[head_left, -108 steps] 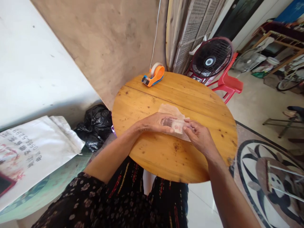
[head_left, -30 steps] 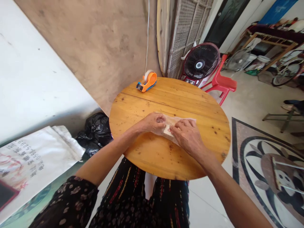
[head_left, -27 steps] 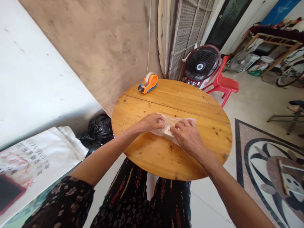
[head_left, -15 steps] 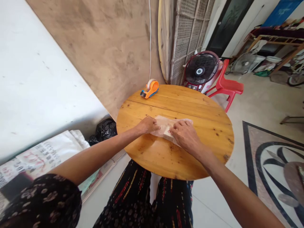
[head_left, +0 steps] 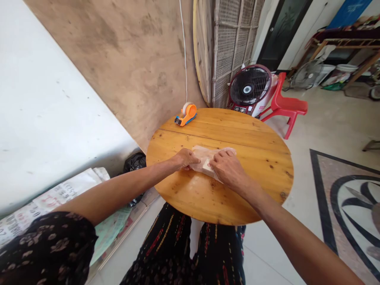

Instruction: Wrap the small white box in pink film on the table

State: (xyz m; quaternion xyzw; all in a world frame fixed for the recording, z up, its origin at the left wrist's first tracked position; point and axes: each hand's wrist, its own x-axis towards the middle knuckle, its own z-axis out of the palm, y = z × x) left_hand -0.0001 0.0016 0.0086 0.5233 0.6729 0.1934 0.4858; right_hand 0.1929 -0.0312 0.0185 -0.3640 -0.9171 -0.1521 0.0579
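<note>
A sheet of translucent bubble wrap (head_left: 199,152) lies near the middle of the round wooden table, with a small pale box (head_left: 207,165) on or in it. My left hand (head_left: 186,158) pinches the sheet's left end between thumb and fingers. Over the box's right side, my right hand (head_left: 227,165) bends its fingers and presses down, hiding part of box and wrap. Whether the film covers the box's top I cannot tell. An orange tape dispenser (head_left: 189,114) with a roll of tape stands at the table's far left edge.
The wooden table (head_left: 255,138) stands by a brown board wall. Behind it are a dark red fan (head_left: 247,89) and a red plastic chair (head_left: 286,103). Printed white sacks (head_left: 56,194) and a black plastic bag (head_left: 135,161) lie on the left.
My left hand has closed more on the wrap's left end and drawn it slightly toward the box. My right hand stays on the box. The camera view has shifted a little.
</note>
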